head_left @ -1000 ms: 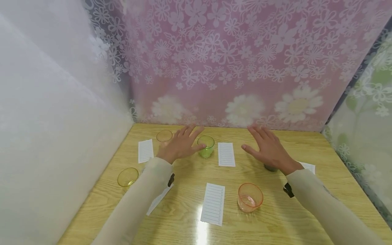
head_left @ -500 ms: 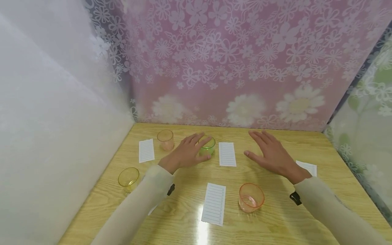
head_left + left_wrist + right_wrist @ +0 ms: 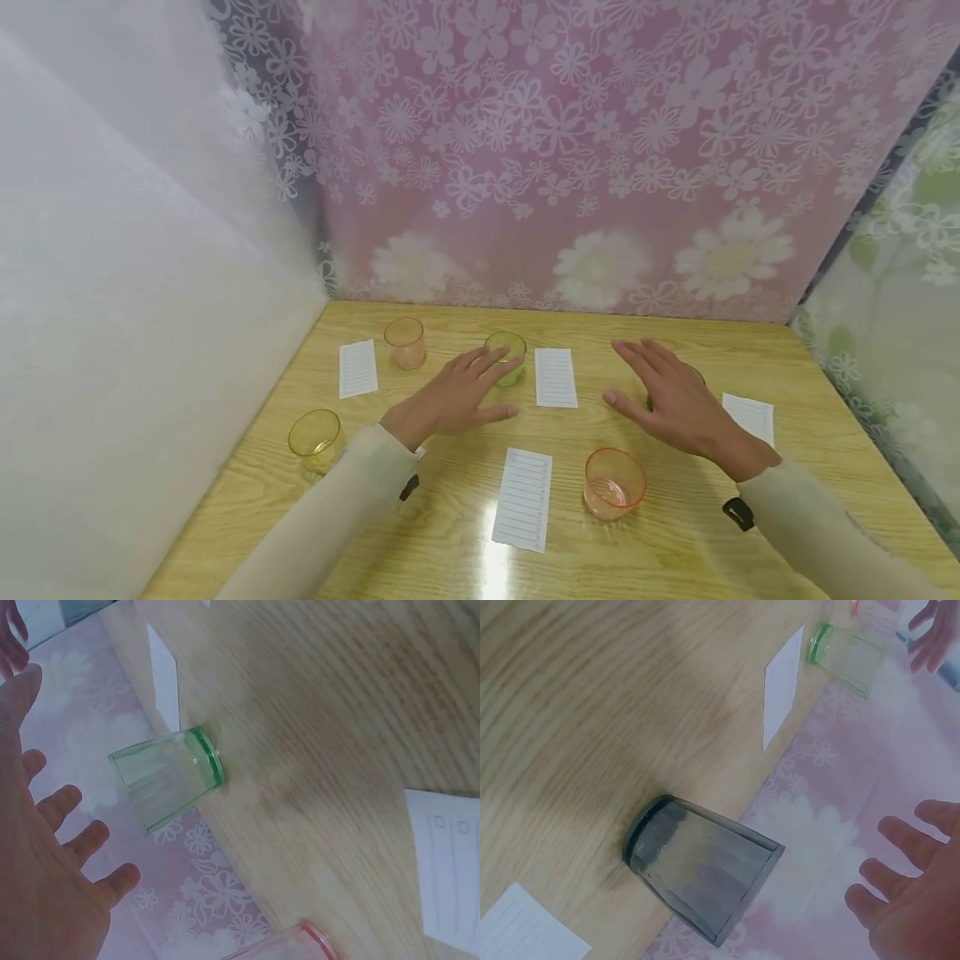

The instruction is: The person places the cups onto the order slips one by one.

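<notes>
Toward the far edge of the tabletop (image 3: 660, 558), mid-length: person's left hand (image 3: 456, 396) poised by the green cup (image 3: 166, 778), fingers spread, thumb out, nothing held. The left wrist view shows a gap between fingertips and cup. Right hand (image 3: 678, 408) likewise loose and unladen, near the dark cup (image 3: 697, 862), which stands upright toward the far right corner, partly hidden behind that hand from above. One paper slip (image 3: 556, 379) lies between those two cups.

Elsewhere: pink cup (image 3: 407, 350) near the far left corner, yellow cup (image 3: 315, 442) by the left edge, orange cup (image 3: 615, 492) closer to the near edge, right of a longer sheet (image 3: 522, 500).

Step, as I judge it: hands hovering, no grip made. Taking either cup would call for a hand to go in around its wall and the fingers to curl; green and dark seem handiest.

Against half a second ago: both hands drawn slightly toward the near edge; more of the green cup clear of the fingers; dark cup's rim now peeping past the right hand. Cups and papers otherwise unmoved.
</notes>
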Action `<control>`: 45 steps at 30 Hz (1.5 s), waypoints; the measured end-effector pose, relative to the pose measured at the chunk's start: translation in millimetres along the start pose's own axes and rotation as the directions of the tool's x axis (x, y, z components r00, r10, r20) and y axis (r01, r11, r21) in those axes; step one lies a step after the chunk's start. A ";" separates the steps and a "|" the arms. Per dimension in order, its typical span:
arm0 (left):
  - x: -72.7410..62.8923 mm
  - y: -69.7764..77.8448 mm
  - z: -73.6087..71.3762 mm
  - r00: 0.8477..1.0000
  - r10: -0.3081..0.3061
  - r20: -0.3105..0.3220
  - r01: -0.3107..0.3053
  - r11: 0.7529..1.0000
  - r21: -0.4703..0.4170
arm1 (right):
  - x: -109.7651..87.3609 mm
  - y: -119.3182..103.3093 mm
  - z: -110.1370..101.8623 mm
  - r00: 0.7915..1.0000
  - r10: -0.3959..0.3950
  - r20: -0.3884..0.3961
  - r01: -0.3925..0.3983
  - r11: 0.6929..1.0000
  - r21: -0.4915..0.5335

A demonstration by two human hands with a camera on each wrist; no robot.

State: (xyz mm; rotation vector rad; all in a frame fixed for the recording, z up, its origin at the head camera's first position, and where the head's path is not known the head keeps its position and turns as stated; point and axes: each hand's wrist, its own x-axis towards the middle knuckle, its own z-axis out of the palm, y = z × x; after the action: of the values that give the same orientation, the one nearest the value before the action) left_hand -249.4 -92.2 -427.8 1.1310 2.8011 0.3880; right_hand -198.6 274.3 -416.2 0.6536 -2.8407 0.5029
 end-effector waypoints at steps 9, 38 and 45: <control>-12.7 1.5 11.9 0.999 0.047 0.002 -0.047 0.999 0.015 | -18.3 -4.9 2.6 0.998 0.047 0.045 -0.052 0.992 0.116; -47.0 3.9 46.4 0.985 0.108 0.135 -0.105 0.994 -0.031 | -71.5 -19.1 25.9 1.000 -0.009 -0.007 0.010 0.976 0.216; -50.2 4.5 55.8 0.979 0.128 0.160 -0.129 0.992 -0.003 | -82.1 -22.0 31.8 1.000 -0.014 0.012 0.011 0.979 0.204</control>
State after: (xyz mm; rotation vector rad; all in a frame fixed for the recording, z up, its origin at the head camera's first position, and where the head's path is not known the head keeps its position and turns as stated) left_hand -200.0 -112.9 -480.6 1.2883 2.6023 0.2833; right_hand -119.1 276.0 -459.9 0.7109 -2.8190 0.7987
